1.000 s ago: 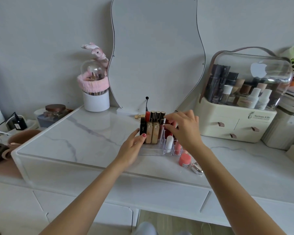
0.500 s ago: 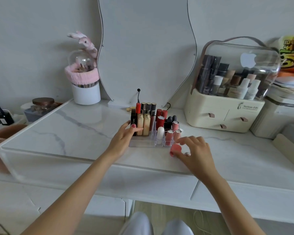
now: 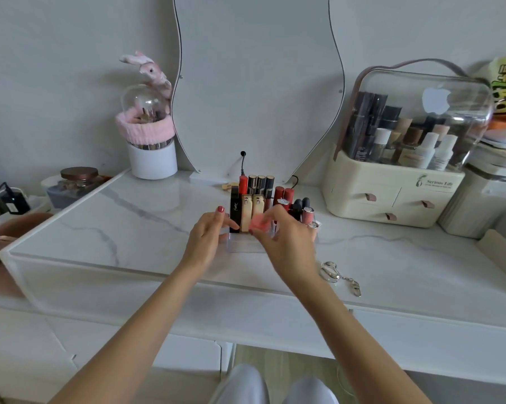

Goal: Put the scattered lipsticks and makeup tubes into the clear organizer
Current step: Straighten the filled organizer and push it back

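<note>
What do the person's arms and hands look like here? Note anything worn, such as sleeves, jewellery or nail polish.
Both forearms are bare, with no sleeves, watch or bracelet in view. The left hand has red polish, plain on one raised fingernail. The right hand shows no ring; its nails are hidden from this view.

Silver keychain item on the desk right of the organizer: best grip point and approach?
Judging by its pose, pinch the rounded silver keychain item across its narrow body from above. It lies flat on the marble desk, apart from other things, with its thin chain and clasp trailing toward the front right.
</note>
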